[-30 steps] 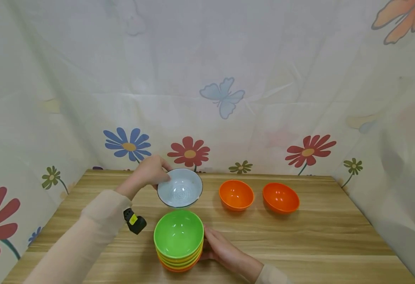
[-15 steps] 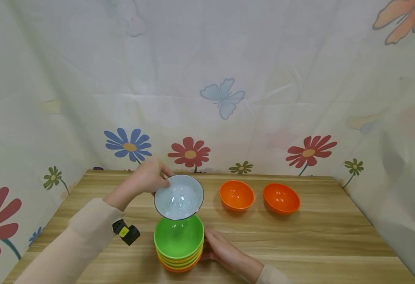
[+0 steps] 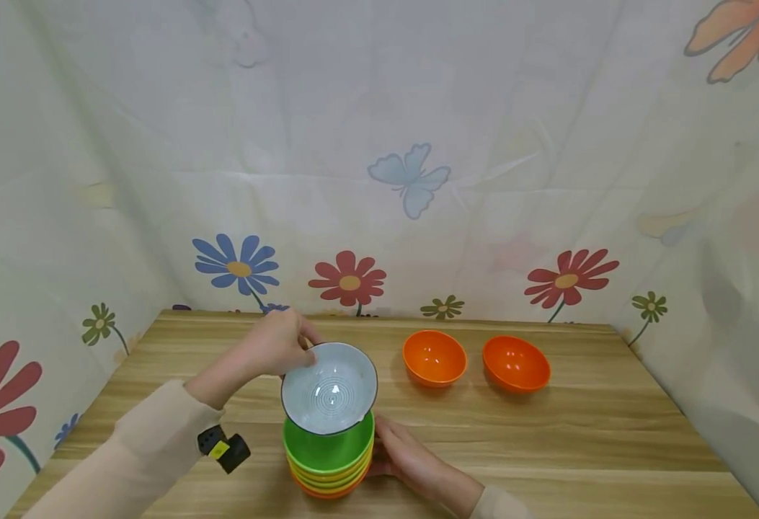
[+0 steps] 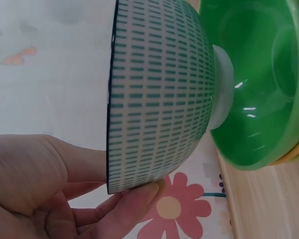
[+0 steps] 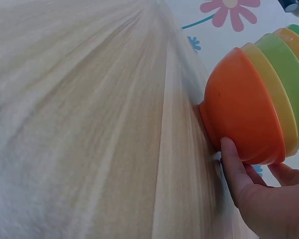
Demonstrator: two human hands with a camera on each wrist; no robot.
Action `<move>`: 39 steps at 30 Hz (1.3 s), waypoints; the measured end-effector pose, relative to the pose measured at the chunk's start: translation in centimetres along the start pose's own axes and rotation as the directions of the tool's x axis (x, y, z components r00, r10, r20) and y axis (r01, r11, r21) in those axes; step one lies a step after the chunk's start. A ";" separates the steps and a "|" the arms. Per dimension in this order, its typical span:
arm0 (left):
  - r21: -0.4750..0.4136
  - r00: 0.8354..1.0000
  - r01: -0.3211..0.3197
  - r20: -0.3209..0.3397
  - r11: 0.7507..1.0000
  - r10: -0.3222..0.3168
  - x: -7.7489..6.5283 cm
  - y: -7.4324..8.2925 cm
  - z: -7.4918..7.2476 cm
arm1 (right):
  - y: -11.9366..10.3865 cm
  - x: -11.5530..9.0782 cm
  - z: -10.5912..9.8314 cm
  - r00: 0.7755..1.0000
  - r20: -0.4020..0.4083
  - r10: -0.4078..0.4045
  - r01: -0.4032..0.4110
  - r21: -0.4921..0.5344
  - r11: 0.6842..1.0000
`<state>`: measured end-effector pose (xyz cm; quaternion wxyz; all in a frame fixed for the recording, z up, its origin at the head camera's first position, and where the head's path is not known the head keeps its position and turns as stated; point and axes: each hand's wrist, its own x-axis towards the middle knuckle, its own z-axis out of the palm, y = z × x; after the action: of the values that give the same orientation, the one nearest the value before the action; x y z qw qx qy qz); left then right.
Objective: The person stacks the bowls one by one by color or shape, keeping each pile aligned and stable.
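Observation:
My left hand point(image 3: 283, 344) pinches the rim of a bowl point(image 3: 330, 389) with a pale glazed inside, a dark rim and ring marks. In the left wrist view, its outside shows rows of teal dashes and a white foot. It is tilted over a stack of bowls, overlapping the top green bowl point(image 3: 327, 448); the foot sits at the green bowl's opening. Below the green one are yellow, light green and orange bowls. My right hand point(image 3: 411, 461) rests against the stack's right side, extended fingers touching the lowest orange bowl point(image 5: 241, 109) close to the table.
Two orange bowls, one nearer the middle point(image 3: 434, 358) and one farther right point(image 3: 516, 364), stand apart on the wooden table point(image 3: 567, 440). A flower-printed curtain point(image 3: 483, 238) hangs behind the table's far edge. A small black camera point(image 3: 223, 448) sits at the left wrist.
My left hand has brought the patterned bowl down and nearer, from behind the stack to over the green bowl, covering more of it. My right hand has stayed at the stack's side.

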<state>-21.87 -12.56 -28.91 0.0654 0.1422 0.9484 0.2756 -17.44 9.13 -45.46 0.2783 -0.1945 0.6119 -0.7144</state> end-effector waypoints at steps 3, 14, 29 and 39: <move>-0.005 1.000 0.005 0.006 1.000 -0.005 -0.4 0.1 0.3 | 0.0 0.0 0.0 1.000 0.002 0.006 -0.006 0.000 1.000; -0.042 0.999 0.036 -0.019 0.998 -0.037 -0.9 -0.4 1.7 | 0.1 0.1 -0.2 1.000 0.000 0.031 -0.031 -0.011 0.999; -0.046 0.999 0.047 -0.020 0.998 -0.048 -1.0 -1.1 2.8 | 0.0 0.2 0.1 0.998 -0.038 0.048 -0.048 0.000 0.999; -0.023 0.999 0.034 -0.024 0.999 -0.035 -0.9 -1.3 3.1 | 0.0 0.3 0.1 0.999 -0.026 0.039 -0.039 -0.008 0.999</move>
<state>-20.69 -12.39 -32.17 0.0602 0.1216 0.9484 0.2867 -17.65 8.89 -45.42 0.2831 -0.1745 0.6223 -0.7086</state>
